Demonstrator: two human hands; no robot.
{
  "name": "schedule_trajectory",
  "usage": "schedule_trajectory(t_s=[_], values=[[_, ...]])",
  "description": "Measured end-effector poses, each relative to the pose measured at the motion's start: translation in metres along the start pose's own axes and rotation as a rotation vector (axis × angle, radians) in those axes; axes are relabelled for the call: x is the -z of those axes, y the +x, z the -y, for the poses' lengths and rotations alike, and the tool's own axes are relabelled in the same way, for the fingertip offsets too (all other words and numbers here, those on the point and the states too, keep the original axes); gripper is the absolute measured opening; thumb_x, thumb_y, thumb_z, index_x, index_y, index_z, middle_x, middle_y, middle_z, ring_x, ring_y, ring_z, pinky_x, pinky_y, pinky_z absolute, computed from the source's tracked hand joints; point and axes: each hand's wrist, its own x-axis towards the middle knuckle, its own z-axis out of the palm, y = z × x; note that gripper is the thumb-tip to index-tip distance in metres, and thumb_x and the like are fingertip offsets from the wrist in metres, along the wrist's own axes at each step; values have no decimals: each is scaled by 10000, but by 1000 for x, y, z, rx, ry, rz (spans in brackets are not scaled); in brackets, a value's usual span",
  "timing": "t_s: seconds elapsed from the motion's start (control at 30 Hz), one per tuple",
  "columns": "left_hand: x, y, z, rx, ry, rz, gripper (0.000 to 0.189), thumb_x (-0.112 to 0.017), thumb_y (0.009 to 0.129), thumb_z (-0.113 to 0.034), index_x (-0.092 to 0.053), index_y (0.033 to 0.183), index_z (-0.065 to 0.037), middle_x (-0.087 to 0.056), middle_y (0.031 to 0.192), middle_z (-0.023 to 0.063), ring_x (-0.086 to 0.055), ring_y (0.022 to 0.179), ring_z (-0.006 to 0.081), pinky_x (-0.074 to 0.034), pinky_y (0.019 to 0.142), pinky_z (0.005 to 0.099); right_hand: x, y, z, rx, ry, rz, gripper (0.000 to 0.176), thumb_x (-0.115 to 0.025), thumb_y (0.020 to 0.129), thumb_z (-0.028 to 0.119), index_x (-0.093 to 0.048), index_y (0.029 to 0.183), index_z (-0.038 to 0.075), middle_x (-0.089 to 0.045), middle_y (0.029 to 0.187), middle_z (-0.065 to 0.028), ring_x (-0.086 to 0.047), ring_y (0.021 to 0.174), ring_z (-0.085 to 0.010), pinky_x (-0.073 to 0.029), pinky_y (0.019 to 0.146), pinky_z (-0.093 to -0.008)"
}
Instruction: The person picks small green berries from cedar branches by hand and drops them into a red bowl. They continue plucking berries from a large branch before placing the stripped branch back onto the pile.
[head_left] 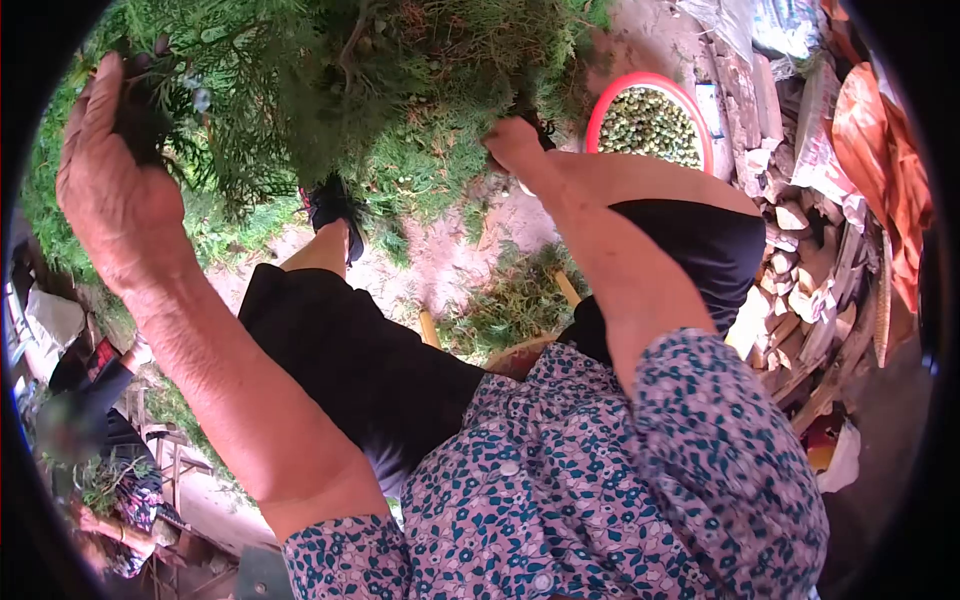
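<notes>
A large mass of green conifer branches [330,90] with flat, scaly leaves fills the top of the head view. My left hand [120,190] is raised at its left side, fingers stretched upward beside the dark foliage, and the thumb side is partly in shadow. My right hand [516,146] is closed at the lower right edge of the branches, near my knee. What its fingers hold, if anything, is hidden. Just right of that hand stands a red-rimmed bowl [597,112] full of small green, round cones or seeds [650,125].
Split firewood [790,270] is heaped at the right, below an orange cloth or sack [868,150]. Fallen green sprigs [520,300] lie on the ground between my legs. Another person [110,450] sits at the lower left.
</notes>
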Motion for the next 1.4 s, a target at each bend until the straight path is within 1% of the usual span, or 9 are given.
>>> schedule_trajectory(t_s=[0.1, 0.2, 0.27, 0.4, 0.53, 0.6, 0.83, 1.13, 1.4], values=[[9, 4, 6, -57, 123, 18, 200, -552, 835, -88, -616, 994, 13, -622, 954, 93, -574, 845, 134, -455, 745, 237, -92, -18, -92, 289, -173, 175, 289, -499, 771, 207, -582, 543, 50, -570, 496, -80, -584, 447, -184, -449, 402, -312], [22, 7, 21, 55, -146, 12, 209, -518, 853, -89, -609, 1009, 16, -612, 986, 111, -566, 902, 150, -440, 821, 244, -180, -41, -132, 24, 16, 163, 329, -508, 778, 234, -568, 514, 47, -567, 487, -78, -577, 439, -192, -448, 409, -277], [30, 11, 18, 272, -394, -49, 210, -512, 854, -81, -603, 1017, 16, -605, 1009, 122, -561, 927, 159, -428, 856, 252, -190, -55, -109, -779, 510, 80, 252, -677, 690, 294, -671, 733, 45, -636, 845, -183, -612, 831, -333, -475, 748, -417], [38, 10, 9, 379, -460, 0, 193, -601, 801, -73, -594, 970, 21, -608, 972, 105, -555, 902, 154, -422, 820, 252, -166, -58, -60, -908, 412, 113, 340, -684, 689, 323, -656, 839, 19, -624, 913, -198, -600, 880, -345, -475, 755, -421], [41, 15, 6, 456, -565, -37, 161, -565, 823, -55, -591, 957, 30, -618, 940, 115, -567, 881, 165, -436, 825, 264, -174, -52, -46, -995, 388, -142, 277, -721, 637, 231, -580, 522, 22, -544, 484, -82, -536, 442, -187, -437, 468, -351], [43, 12, 4, 455, -599, 26, 162, -547, 835, -63, -591, 957, 35, -625, 928, 118, -578, 871, 172, -444, 824, 268, -173, -56, -46, -1036, 579, -80, 317, -708, 614, 243, -646, 768, -27, -629, 824, -220, -616, 834, -333, -493, 732, -400], [45, 9, 5, 439, -553, -19, 159, -581, 818, -90, -602, 939, 10, -631, 906, 98, -582, 836, 166, -450, 774, 254, -153, -64, -27, -358, 357, -356, 130, -575, 716, 119, -610, 755, 0, -581, 571, -121, -564, 434, -216, -451, 419, -334], [67, 17, 24, 553, -620, -117, 125, -609, 802, -93, -593, 896, -11, -620, 859, 84, -569, 781, 169, -449, 738, 252, -108, -74, 21, -315, 254, -200, 204, -533, 752, 224, -618, 817, 50, -609, 734, -154, -596, 699, -313, -465, 637, -397], [72, 21, 30, 564, -701, -41, 130, -604, 801, -76, -587, 900, 7, -623, 865, 113, -580, 797, 194, -459, 744, 272, -140, -121, 1, 81, 277, 615, 173, -555, 726, 192, -632, 842, 89, -626, 755, -117, -598, 771, -279, -467, 721, -375]])
